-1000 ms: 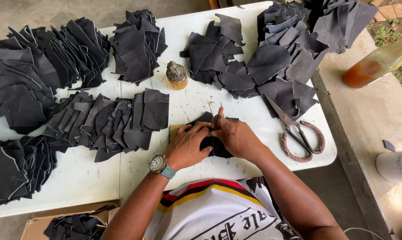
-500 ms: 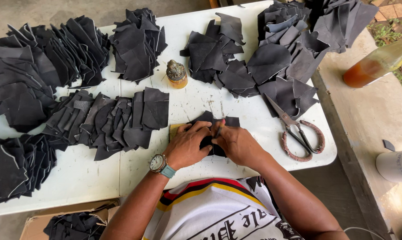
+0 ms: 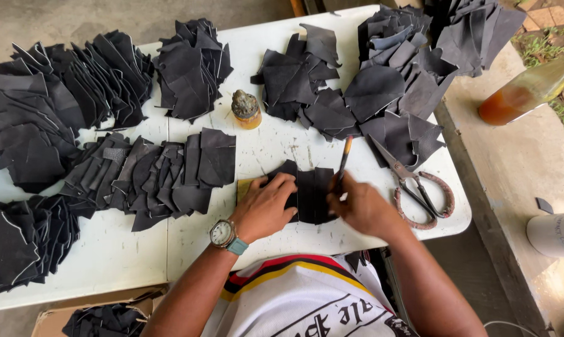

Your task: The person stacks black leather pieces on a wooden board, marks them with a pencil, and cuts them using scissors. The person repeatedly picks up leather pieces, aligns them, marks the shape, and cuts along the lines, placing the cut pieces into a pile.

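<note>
From the head view, the left hand lies flat, fingers spread, pressing a matte black leather piece onto the scratched white table. The right hand, just beside it, is closed around a thin pen, tip on the piece's right edge. Rusty scissors lie right of that hand.

Bare forearms and bare hands, no sleeves reaching the wrists. On the left wrist a round wristwatch with pale dial, metal case and teal strap. Right hand without rings or bands in view. Torso in a white jersey with a collar band striped black, red and yellow, and large dark lettering across the chest, partly cut off at the near edge
</note>
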